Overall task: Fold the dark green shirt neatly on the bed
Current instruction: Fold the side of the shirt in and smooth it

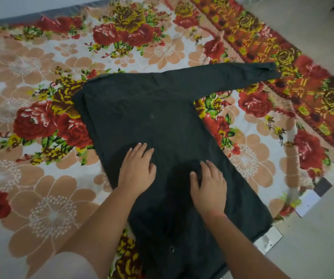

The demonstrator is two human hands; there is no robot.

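The left hand lies flat with fingers spread on the dark green shirt, and the right hand rests palm-down just beside it, fingers loosely apart, gripping nothing. Beneath them the shirt is soft, matte, faintly creased cloth laid flat, its left side folded in to a straight edge and one long sleeve stretched out to the right. It lies on the bed, covered by a plush blanket printed with red roses and peach flowers.

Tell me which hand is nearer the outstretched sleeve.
Right. The right hand lies flat on the shirt on the side where the sleeve extends; the left hand lies flat on the opposite side, farther off. Neither touches it.
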